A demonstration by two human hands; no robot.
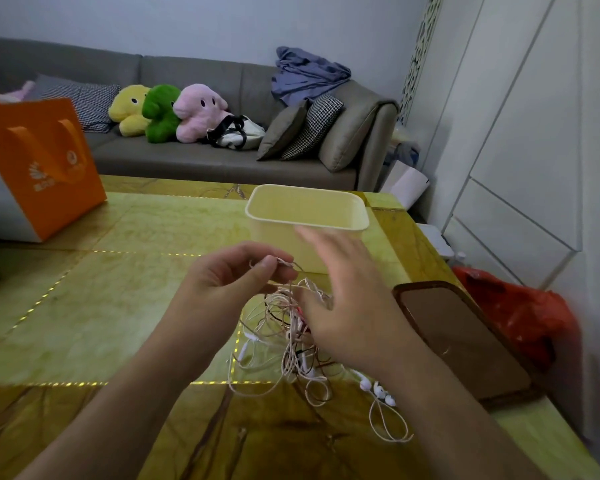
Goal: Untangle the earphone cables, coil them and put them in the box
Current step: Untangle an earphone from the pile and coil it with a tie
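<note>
A tangle of white and dark earphone cables (284, 341) lies on the yellow-green table (118, 306), with white earbuds (378, 389) trailing at its right. My left hand (236, 275) pinches a cable end between thumb and fingers and lifts part of the tangle. My right hand (343, 303) hovers over the tangle with fingers spread and straight, blurred by motion, its thumb near the cables. The pale yellow box (307, 216) stands open and looks empty just behind my hands.
A brown lid (465, 341) lies on the table to the right. An orange paper bag (39, 164) stands at the far left. Behind the table is a grey sofa (205, 157) with plush toys and cushions. A red plastic bag (520, 306) sits past the table's right edge.
</note>
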